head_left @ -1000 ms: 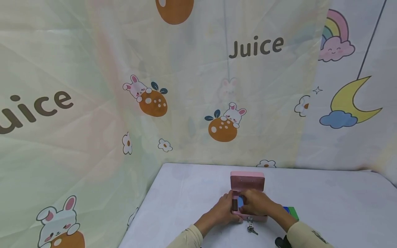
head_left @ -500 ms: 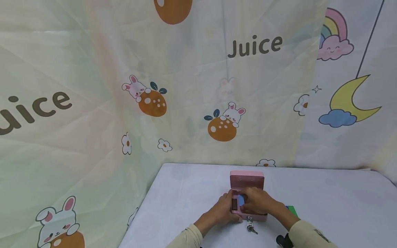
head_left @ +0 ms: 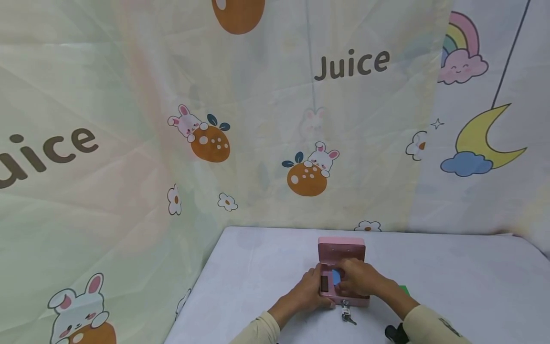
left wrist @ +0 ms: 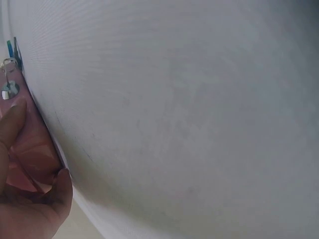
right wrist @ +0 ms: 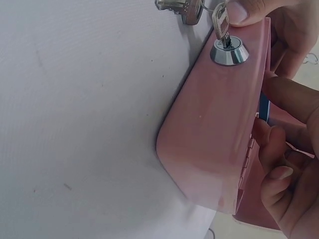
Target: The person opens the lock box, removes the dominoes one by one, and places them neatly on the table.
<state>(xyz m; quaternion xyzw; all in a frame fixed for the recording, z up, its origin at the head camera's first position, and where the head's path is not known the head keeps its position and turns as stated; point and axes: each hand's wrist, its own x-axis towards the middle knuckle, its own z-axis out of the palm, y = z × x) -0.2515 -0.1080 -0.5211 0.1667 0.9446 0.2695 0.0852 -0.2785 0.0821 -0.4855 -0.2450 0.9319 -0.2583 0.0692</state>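
A pink metal lock box (head_left: 358, 302) stands on the table with its lid (head_left: 341, 252) raised. My left hand (head_left: 308, 289) grips its left side, the thumb against the front wall. Inside the box, my right hand (head_left: 360, 278) pinches a thin blue piece (head_left: 336, 277); its edge (right wrist: 264, 107) shows between finger and thumb in the right wrist view. A dark rectangular patch (head_left: 324, 284) lies left of it in the box. One key (right wrist: 221, 22) sits in the front lock (right wrist: 229, 54), with more metal hanging from its ring.
Partly behind the right forearm lies a green flat thing (head_left: 404, 289). A black object (head_left: 395, 333) is beside the right sleeve near the bottom edge. The white table (head_left: 266, 253) meets a printed cloth wall at the back.
The right hand and the blue piece have shifted slightly right within the box. The forearm now hides the blue thing beside the green one. The left hand keeps its grip.
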